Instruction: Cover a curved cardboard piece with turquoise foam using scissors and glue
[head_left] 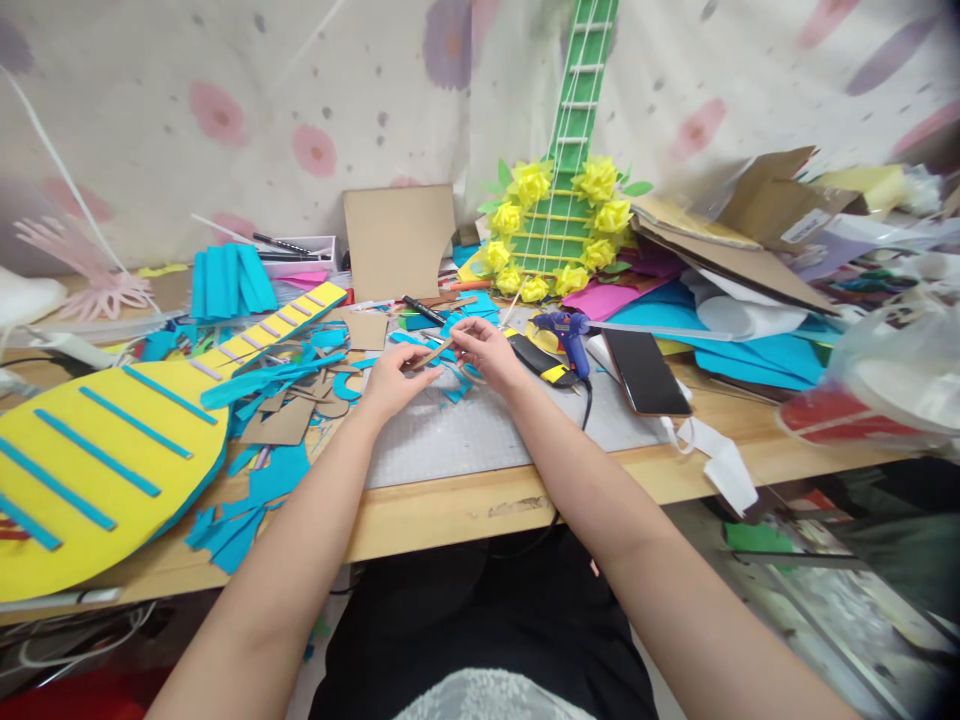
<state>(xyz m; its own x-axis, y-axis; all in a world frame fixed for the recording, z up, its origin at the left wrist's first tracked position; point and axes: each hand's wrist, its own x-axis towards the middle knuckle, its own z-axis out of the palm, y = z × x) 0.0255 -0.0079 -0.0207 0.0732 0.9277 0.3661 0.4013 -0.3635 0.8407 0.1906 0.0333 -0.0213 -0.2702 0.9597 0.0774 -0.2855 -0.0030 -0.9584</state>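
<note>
Over the grey cutting mat (420, 440), both my hands hold a narrow strip of brown cardboard (433, 354). My left hand (397, 375) pinches its lower left end, and the fingers of my right hand (484, 350) grip the upper right end. Blue paper scraps lie under and around my fingers. Right of my right hand are a black-and-yellow cutter (541, 362) and a blue glue gun (568, 338). A yellow paper guitar shape (97, 440) with blue strips lies to the left.
A green paper guitar (559, 225) with yellow flowers leans at the back, beside a cardboard sheet (400, 240). A black phone (646, 372) lies on the right, near a plastic tub (877, 400). Blue offcuts (274, 475) and cardboard scraps (283, 420) cover the left of the desk.
</note>
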